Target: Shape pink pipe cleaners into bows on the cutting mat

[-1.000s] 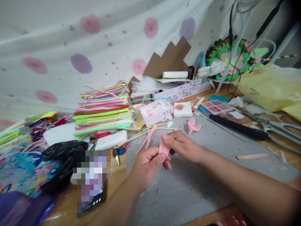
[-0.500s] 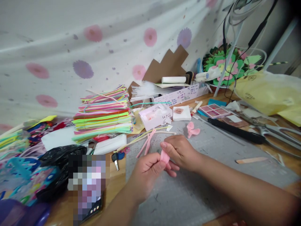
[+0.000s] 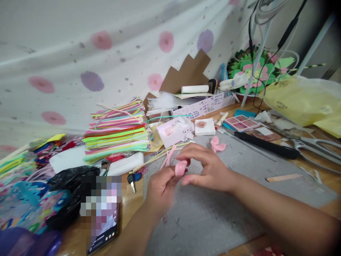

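Both of my hands meet over a grey felt mat (image 3: 239, 199). My left hand (image 3: 160, 190) pinches a small pink fuzzy piece (image 3: 180, 167) from below, fingers closed round it. My right hand (image 3: 207, 167) curls over the same piece, fingertips pressed on its top and side. A second pink fuzzy piece (image 3: 217, 144) lies on the mat just beyond my right hand. A few pink and pale pipe cleaners (image 3: 167, 156) lie on the mat behind my hands.
A stack of coloured pipe cleaners (image 3: 117, 131) stands at the left. A phone (image 3: 102, 213) and a black bag (image 3: 69, 177) lie at the front left. A white box (image 3: 176, 129), black tool (image 3: 266, 147), scissors (image 3: 314, 145), wooden stick (image 3: 283, 177) and yellow bag (image 3: 301, 99) sit beyond.
My right hand has turned and lifted its fingers over the pink piece, which now sits a little higher and looks more rolled up. The view has shifted slightly.
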`<state>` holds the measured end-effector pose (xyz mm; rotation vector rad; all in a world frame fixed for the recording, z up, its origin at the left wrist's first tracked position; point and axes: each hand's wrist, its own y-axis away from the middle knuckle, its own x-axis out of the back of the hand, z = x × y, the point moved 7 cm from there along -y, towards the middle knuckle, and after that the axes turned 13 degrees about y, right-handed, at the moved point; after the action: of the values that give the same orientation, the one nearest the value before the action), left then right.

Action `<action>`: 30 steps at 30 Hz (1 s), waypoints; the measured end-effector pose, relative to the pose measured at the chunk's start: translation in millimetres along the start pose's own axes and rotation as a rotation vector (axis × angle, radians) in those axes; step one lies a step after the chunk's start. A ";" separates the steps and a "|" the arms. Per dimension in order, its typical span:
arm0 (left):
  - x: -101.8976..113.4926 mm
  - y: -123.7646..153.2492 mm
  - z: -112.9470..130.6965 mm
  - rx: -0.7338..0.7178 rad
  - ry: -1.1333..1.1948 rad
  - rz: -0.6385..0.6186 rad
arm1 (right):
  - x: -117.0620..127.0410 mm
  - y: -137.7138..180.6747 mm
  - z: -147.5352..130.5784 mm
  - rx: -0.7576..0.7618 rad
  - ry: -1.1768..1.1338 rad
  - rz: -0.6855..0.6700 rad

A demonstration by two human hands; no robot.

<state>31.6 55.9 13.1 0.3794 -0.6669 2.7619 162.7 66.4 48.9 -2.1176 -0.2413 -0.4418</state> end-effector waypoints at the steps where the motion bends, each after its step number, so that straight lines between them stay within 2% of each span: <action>1: 1.9 -0.4 2.7 -0.036 -0.038 0.007 | 2.5 -0.1 -1.9 0.014 -0.011 0.036; 5: 2.8 -0.7 6.1 -0.060 -0.090 -0.016 | 5.9 -1.1 -0.2 -0.035 -0.010 0.101; 9: -0.4 -0.3 2.6 0.000 -0.029 -0.064 | 3.6 -3.2 7.8 -0.121 0.034 0.048; 13: -7.4 1.5 -6.2 0.161 0.135 -0.138 | -8.6 -2.8 11.9 -0.139 0.036 -0.137; 16: -14.4 4.4 -10.2 0.260 0.271 -0.177 | -24.7 3.1 15.3 -0.213 -0.119 -0.310; 19: -20.2 7.6 -13.7 0.318 0.396 -0.195 | -34.1 9.4 18.6 -0.302 -0.257 -0.368; 23: -21.9 10.9 -18.9 0.347 0.542 -0.176 | -34.1 11.3 19.1 -0.287 -0.224 -0.336; 27: -23.3 12.6 -16.3 0.358 0.731 -0.138 | -23.4 6.8 11.6 -0.145 0.028 -0.155; 30: -26.0 13.0 -9.0 0.357 0.841 -0.118 | -19.4 5.6 2.4 -0.070 0.136 -0.036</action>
<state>49.9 43.9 -8.0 -0.6353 0.0578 2.5622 147.3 65.2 35.7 -2.1436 -0.1879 -0.6206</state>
